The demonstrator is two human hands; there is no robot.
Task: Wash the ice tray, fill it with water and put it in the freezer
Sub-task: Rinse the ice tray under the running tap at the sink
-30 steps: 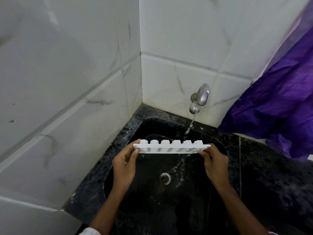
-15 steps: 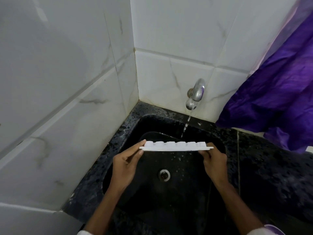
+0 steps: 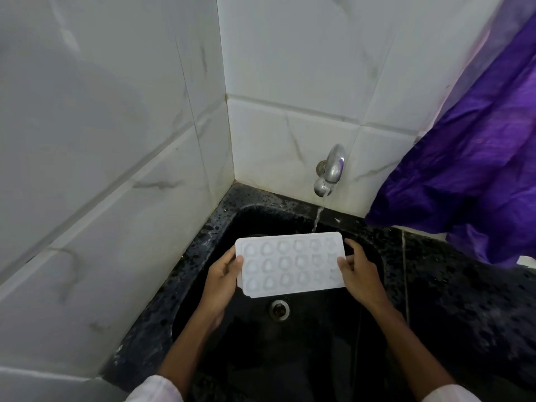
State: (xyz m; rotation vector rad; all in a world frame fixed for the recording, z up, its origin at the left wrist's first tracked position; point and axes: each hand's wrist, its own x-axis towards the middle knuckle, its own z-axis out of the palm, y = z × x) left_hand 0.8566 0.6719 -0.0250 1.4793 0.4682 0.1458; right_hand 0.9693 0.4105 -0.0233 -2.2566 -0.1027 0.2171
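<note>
1. The ice tray (image 3: 290,265) is held above the black sink (image 3: 304,358), with its pocket side turned toward the camera.
2. The left hand (image 3: 223,274) pinches the left short edge and the right hand (image 3: 359,274) pinches the right one, each with its thumb on top.
3. The tap (image 3: 330,169) is running. Its water stream (image 3: 317,219) seems to fall just behind the tray's far right corner, missing the pockets.
4. To do this step well, ease the tray back under the stream and hold it level, so that water spills from pocket to pocket.
5. Keep the thumbs on the rim, out of the pockets, and avoid tipping the tray.
</note>
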